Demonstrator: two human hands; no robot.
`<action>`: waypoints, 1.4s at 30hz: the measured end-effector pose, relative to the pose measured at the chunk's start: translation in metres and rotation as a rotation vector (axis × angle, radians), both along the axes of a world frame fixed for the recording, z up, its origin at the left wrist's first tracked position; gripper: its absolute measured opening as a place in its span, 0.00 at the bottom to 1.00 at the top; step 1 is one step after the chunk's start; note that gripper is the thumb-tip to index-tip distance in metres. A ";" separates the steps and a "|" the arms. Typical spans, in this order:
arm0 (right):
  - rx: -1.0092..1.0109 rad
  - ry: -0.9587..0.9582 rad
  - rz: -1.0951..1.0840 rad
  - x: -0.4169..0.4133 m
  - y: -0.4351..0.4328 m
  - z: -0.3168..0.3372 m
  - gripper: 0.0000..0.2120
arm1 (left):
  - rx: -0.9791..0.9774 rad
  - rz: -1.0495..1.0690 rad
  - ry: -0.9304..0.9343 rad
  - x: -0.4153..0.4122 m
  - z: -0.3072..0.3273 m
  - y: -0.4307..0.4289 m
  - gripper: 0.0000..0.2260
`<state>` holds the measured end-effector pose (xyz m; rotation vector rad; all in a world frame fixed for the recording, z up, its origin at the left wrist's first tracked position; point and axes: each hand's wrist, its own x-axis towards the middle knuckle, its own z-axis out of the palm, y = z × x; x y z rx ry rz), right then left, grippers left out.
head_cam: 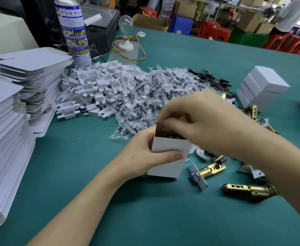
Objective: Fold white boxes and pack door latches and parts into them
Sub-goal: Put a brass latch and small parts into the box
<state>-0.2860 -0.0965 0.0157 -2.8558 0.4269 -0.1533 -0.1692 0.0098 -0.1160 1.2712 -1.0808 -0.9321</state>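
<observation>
Currently left hand (145,155) grips small white cardboard box (168,157) upright; right hand (199,119) blurred over open top, hold unclear. Risk: forced push buckles thin wall, tips box.

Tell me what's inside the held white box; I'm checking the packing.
A brass-coloured metal part shows in the open white box; the right hand and walls hide the rest.

My worktop (216,55) has a teal surface. Beyond its far edge stand red plastic stools (215,31), cardboard boxes (151,23), a blue crate (181,23) and a green crate (254,39). Lighting is even.
</observation>
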 end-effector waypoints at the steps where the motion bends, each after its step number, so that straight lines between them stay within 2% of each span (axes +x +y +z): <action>1: 0.043 -0.105 -0.019 -0.003 -0.006 0.003 0.08 | 0.004 -0.007 0.011 0.000 0.000 0.001 0.10; 3: 0.114 -0.343 -0.086 -0.009 -0.024 0.009 0.06 | 0.012 -0.014 0.019 -0.001 0.001 0.002 0.11; 5: 0.130 -0.447 -0.185 -0.012 -0.048 0.007 0.04 | 0.007 -0.020 0.020 -0.001 0.003 0.002 0.11; 6: 0.119 -0.416 -0.241 -0.011 -0.060 0.003 0.04 | 0.003 -0.021 0.021 -0.001 0.003 0.002 0.11; 10: -0.009 -0.077 -0.323 0.002 -0.088 -0.031 0.07 | 0.005 -0.016 0.024 -0.002 0.004 0.001 0.10; 16: -0.200 -0.159 -0.287 0.019 -0.095 -0.054 0.13 | 0.019 -0.016 0.038 -0.002 0.004 0.002 0.12; 19: -0.304 -0.083 -0.273 0.024 -0.092 -0.053 0.10 | 0.020 -0.011 0.043 -0.001 0.003 0.002 0.13; 21: -0.326 -0.104 -0.289 0.023 -0.088 -0.048 0.08 | 0.017 -0.011 0.044 -0.001 0.004 0.002 0.12; 23: -0.211 -0.258 -0.320 0.016 -0.083 -0.036 0.07 | 0.015 -0.015 0.032 0.000 0.004 0.002 0.11; 26: 0.220 -0.494 -0.291 -0.003 -0.064 -0.008 0.06 | 0.018 -0.015 0.023 0.001 0.003 0.002 0.11; 28: 0.425 -0.494 -0.191 -0.017 -0.044 0.007 0.05 | 0.019 -0.012 0.038 0.001 0.003 0.001 0.12; 29: 0.440 -0.450 -0.142 -0.022 -0.034 0.012 0.04 | 0.018 -0.011 0.046 0.001 0.002 0.000 0.12; 32: 0.261 -0.279 -0.082 -0.026 -0.011 0.016 0.05 | 0.013 -0.010 0.045 0.000 0.001 -0.001 0.12; 35: -0.161 0.011 -0.100 -0.017 0.006 0.014 0.11 | 0.017 0.002 0.047 -0.001 0.000 -0.001 0.11; 37: -0.397 0.135 -0.084 -0.006 0.014 0.011 0.09 | 0.018 0.009 0.041 -0.001 0.000 -0.001 0.11; 40: -0.484 0.184 -0.036 0.007 0.024 0.009 0.04 | 0.002 0.010 0.004 0.000 0.000 -0.001 0.12; 42: -0.451 0.154 -0.008 0.012 0.025 0.008 0.02 | -0.006 0.010 -0.029 0.000 -0.001 -0.001 0.12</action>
